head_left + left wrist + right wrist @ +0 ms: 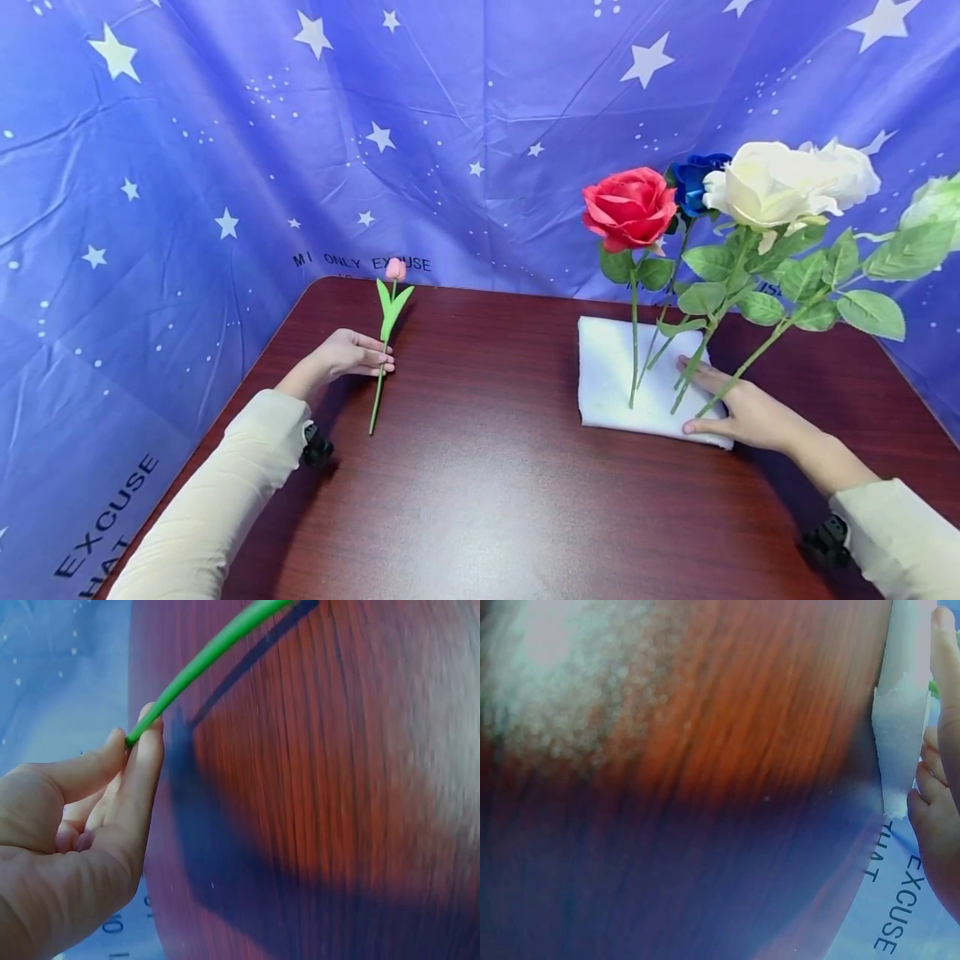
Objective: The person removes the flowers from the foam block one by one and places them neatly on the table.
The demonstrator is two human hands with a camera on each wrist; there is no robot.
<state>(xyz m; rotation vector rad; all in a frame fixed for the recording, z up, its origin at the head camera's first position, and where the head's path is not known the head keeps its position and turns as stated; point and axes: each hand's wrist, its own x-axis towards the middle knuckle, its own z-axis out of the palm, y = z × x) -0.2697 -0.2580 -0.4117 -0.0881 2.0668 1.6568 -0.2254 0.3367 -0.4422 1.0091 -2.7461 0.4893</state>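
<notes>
My left hand (351,353) pinches the thin green stem of a pink tulip (389,312) between thumb and fingertips. The tulip stands nearly upright with its bloom away from me; in the left wrist view its stem (210,656) runs up and right from the fingertips. My right hand (750,412) rests on the right side of a white foam block (607,375), thumb and fingers spread. Standing in the block are a red rose (630,208), a blue rose (693,182) and white roses (765,183). Stems partly cover the right fingers.
Another pale flower (933,212) leans out at the right edge of the head view. The dark red wooden table (480,467) reaches back to a blue curtain (480,108) printed with stars and lettering. Small black wrist cameras sit at both cuffs.
</notes>
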